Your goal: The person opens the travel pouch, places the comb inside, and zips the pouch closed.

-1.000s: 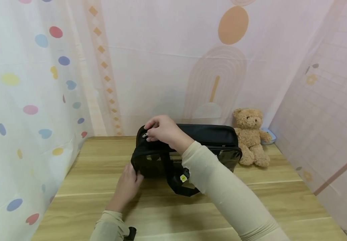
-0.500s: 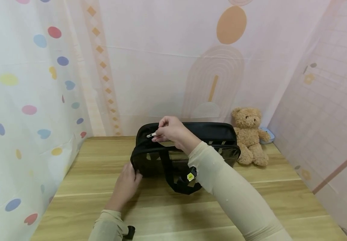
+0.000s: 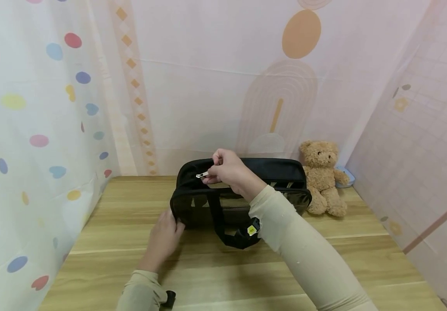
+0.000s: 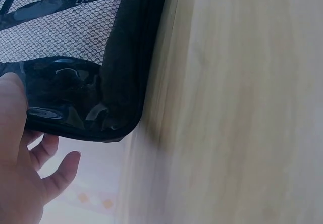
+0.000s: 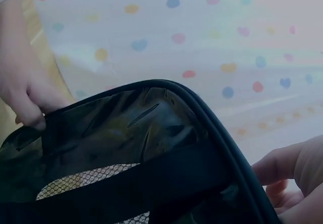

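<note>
A black bag [image 3: 196, 216] with clear glossy panels and mesh stands upright on the table in the head view. My right hand [image 3: 231, 170] is over its top and pinches a silvery zipper pull [image 3: 202, 174] near the left end. Behind the front rim, the top shows a gap along the zipper. My left hand [image 3: 165, 233] holds the bag's lower left end. In the left wrist view, the thumb [image 4: 11, 100] lies on the front panel [image 4: 65, 93], with fingers past the bag's edge. A black strap handle [image 3: 217, 216] hangs down the front.
A brown teddy bear [image 3: 322, 179] sits against the bag's right end, with a light blue object [image 3: 345, 176] partly behind it. Patterned curtains [image 3: 192, 86] enclose the wooden table [image 3: 215, 276] at the back and sides.
My right hand has drawn the zipper pull a short way to the right along the bag's top, and the gap there shows more. The left hand keeps its place on the bag.
</note>
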The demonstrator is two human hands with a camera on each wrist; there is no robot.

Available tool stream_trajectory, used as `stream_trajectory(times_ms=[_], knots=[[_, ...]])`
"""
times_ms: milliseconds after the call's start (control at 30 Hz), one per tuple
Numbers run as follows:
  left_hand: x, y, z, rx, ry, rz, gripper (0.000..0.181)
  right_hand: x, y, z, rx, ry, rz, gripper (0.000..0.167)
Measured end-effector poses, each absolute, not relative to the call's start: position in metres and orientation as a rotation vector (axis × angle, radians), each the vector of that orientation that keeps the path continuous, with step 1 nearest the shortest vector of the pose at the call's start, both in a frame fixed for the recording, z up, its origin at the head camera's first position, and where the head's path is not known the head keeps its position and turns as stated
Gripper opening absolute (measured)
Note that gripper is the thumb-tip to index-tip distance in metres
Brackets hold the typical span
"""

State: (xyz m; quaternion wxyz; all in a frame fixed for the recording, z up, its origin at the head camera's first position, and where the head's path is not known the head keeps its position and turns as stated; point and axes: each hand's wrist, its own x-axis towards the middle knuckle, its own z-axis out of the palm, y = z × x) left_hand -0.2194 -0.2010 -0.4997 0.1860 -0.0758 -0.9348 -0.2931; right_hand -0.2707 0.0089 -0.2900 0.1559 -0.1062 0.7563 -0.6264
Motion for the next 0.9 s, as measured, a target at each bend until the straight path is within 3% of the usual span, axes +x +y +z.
stream_trajectory(times_ms=[167,433,633,900], knots=[[-0.221,-0.204,-0.493,-0.264,-2.655,-0.859,0.014,-0.272,0.010,-0.291,-0.349,2.196,-1.717,0.028],[-0.216,-0.209,-0.460,-0.433,-2.601,-1.074,0.048,-0.273,0.007,-0.291,-0.406,2.214,-1.649,0.021],[-0.220,-0.202,-0.453,-0.431,-2.338,-0.855,0.013,-0.275,0.010,-0.291,-0.382,2.205,-1.696,0.023],[-0.228,-0.205,-0.456,-0.498,-2.191,-0.789,0.017,-0.273,0.017,-0.292,-0.395,2.180,-1.710,0.029]])
